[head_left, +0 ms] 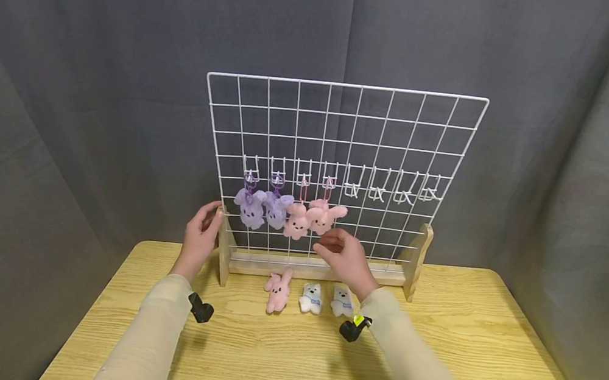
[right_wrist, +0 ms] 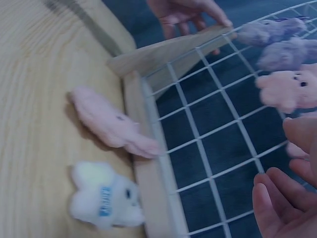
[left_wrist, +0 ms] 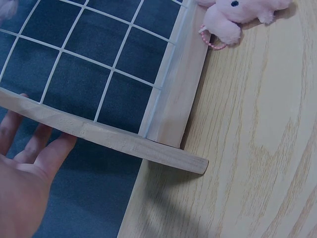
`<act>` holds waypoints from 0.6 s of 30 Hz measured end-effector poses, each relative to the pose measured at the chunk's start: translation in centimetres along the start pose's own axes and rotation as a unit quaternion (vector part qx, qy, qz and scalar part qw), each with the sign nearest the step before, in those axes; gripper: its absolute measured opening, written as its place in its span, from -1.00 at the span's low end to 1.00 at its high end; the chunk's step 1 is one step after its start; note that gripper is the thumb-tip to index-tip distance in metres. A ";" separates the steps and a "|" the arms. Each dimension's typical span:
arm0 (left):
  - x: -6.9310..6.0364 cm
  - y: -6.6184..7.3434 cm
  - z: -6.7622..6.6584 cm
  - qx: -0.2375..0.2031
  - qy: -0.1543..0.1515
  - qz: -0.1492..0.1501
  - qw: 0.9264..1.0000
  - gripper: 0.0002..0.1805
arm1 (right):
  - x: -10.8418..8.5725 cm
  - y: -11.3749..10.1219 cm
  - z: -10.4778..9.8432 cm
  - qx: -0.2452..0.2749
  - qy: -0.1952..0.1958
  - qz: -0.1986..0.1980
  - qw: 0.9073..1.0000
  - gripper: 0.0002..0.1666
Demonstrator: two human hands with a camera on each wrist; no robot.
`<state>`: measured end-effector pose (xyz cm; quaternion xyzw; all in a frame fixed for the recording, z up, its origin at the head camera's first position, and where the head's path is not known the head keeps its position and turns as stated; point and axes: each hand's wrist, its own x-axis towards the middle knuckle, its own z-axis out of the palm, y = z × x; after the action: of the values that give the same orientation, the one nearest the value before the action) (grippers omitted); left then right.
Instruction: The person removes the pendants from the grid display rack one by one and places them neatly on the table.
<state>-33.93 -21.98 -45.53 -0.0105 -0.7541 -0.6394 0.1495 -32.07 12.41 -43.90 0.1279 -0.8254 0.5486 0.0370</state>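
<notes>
My left hand [head_left: 201,235] holds the upper end of the wooden side support [left_wrist: 99,131] on the left of a white wire grid rack [head_left: 344,115]. Some of its fingertips pass behind the wood. Beneath a pink bunny plush [head_left: 322,216] on the fourth hook, my right hand [head_left: 346,256] has loosely bent fingers and holds nothing. Another pink bunny plush [head_left: 297,221] hangs beside it. Two purple plush charms [head_left: 251,209] [head_left: 277,210] hang farther left. On the table lie a pink bunny plush [right_wrist: 111,121] and two white bear plushes [head_left: 311,298] [head_left: 342,302].
Several white hooks [head_left: 377,193] without charms line the right half of the grid. The rack's wooden base [head_left: 318,272] stands near the back edge of the wood-grain table [head_left: 255,356]. Grey curtain [head_left: 128,75] hangs behind and on both sides.
</notes>
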 end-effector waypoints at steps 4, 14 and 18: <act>0.0 -0.1 -0.1 0.002 0.000 -0.003 1.000 -0.52 | 0.3 -0.8 -1.2 0.017 0.011 -0.012 1.000 -0.45; -0.1 0.2 -0.1 0.019 0.000 -0.004 1.000 -0.50 | 1.0 -3.0 -2.5 0.030 0.038 -0.024 0.999 -0.49; -0.1 0.2 -0.1 0.018 0.001 -0.006 1.000 -0.52 | 1.3 -3.6 -2.7 0.021 0.046 -0.033 0.998 -0.45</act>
<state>-33.77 -21.97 -45.34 -0.0030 -0.7652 -0.6269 0.1466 -32.63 13.32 -39.34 0.1305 -0.8068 0.5692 0.0899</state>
